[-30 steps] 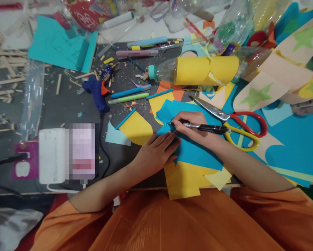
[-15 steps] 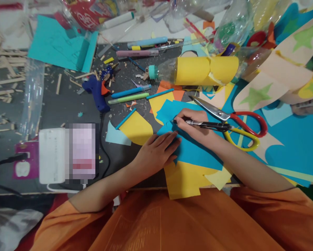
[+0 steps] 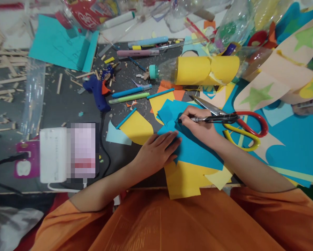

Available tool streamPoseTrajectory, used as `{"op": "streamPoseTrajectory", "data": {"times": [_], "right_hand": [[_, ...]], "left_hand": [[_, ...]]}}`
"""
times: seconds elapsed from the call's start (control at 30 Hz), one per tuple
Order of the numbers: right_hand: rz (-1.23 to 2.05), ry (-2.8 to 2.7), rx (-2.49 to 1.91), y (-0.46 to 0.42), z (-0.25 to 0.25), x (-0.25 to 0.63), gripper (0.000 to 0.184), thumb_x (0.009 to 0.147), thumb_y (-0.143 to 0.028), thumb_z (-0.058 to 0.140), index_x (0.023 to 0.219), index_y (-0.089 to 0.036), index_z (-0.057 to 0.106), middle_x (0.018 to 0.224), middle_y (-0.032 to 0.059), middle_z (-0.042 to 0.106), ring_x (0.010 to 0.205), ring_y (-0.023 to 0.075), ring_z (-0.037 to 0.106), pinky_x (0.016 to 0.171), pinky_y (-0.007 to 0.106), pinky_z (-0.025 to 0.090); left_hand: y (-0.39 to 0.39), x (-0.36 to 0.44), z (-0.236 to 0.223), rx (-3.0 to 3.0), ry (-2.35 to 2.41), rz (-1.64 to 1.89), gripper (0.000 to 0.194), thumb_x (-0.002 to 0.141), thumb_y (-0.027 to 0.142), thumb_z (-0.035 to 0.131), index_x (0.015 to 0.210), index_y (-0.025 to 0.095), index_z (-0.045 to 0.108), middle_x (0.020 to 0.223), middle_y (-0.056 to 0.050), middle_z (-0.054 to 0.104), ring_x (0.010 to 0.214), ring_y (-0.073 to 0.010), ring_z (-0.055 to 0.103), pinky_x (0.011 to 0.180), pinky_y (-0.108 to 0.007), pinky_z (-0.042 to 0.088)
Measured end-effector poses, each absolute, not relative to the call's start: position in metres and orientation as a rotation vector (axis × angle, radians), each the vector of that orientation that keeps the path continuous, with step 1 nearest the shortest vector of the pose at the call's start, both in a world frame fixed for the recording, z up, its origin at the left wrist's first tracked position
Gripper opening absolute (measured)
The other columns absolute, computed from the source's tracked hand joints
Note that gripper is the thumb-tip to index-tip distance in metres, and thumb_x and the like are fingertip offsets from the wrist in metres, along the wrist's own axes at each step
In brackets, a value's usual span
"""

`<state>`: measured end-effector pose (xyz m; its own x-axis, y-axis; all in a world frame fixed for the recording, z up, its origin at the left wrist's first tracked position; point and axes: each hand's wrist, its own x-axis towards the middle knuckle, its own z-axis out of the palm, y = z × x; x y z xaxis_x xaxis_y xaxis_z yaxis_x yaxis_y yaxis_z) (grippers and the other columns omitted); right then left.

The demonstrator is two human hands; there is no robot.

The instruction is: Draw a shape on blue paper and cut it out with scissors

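Observation:
My right hand (image 3: 198, 126) grips a black and silver pen (image 3: 214, 119), its tip touching a blue sheet of paper (image 3: 195, 148) on the dark table. My left hand (image 3: 156, 150) lies flat, fingers stretched out, pressing down the left corner of that blue sheet. Yellow paper pieces (image 3: 184, 179) lie under the blue sheet near the table's front edge. Red and yellow scissors (image 3: 240, 123) rest just right of my right hand, partly behind the pen.
A blue glue gun (image 3: 97, 92), coloured pens (image 3: 130, 96) and wood scraps litter the table's middle. A bottle wrapped in yellow paper (image 3: 206, 69) lies behind. A white box (image 3: 53, 155) sits at the left. More cut paper with green stars (image 3: 263, 94) fills the right.
My right hand has slid the pen tip up and to the right across the blue sheet. The left hand has stayed put.

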<state>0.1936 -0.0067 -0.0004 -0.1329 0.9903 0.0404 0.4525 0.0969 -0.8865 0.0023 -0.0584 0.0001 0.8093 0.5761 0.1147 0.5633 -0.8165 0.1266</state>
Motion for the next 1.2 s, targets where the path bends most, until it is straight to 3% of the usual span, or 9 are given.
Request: {"op": "streamPoseTrajectory", "data": {"times": [0.53, 0.93, 1.2], "right_hand": [[1.156, -1.813, -1.316, -0.01, 0.0, 0.1942, 0.018, 0.073, -0.022, 0.049, 0.055, -0.02, 0.047, 0.052, -0.0032, 0.05, 0.049, 0.0094, 0.041, 0.048, 0.023, 0.032], [1.12, -1.787, -1.315, -0.01, 0.0026, 0.195, 0.019, 0.071, -0.022, 0.046, 0.053, -0.021, 0.04, 0.049, -0.0045, 0.043, 0.047, 0.0089, 0.035, 0.047, 0.024, 0.03], [1.06, -1.661, -1.388, -0.0092, -0.0011, 0.1976, 0.023, 0.073, -0.022, 0.049, 0.053, -0.022, 0.038, 0.051, -0.003, 0.045, 0.051, 0.0119, 0.042, 0.05, 0.026, 0.035]], "left_hand": [[-0.0574, 0.0024, -0.0003, 2.93, 0.912, 0.327, 0.033, 0.096, 0.032, 0.046, 0.121, 0.016, 0.061, 0.127, -0.008, 0.066, 0.114, -0.0202, 0.061, 0.085, -0.033, 0.048], [-0.0575, 0.003, 0.0011, 2.917, 0.913, 0.276, 0.034, 0.097, 0.031, 0.044, 0.122, 0.017, 0.061, 0.129, -0.008, 0.064, 0.116, -0.0207, 0.06, 0.086, -0.034, 0.048], [-0.0579, 0.0027, 0.0039, 2.919, 0.914, 0.238, 0.035, 0.097, 0.032, 0.044, 0.124, 0.017, 0.06, 0.135, -0.007, 0.06, 0.118, -0.0203, 0.059, 0.089, -0.034, 0.047]]}}
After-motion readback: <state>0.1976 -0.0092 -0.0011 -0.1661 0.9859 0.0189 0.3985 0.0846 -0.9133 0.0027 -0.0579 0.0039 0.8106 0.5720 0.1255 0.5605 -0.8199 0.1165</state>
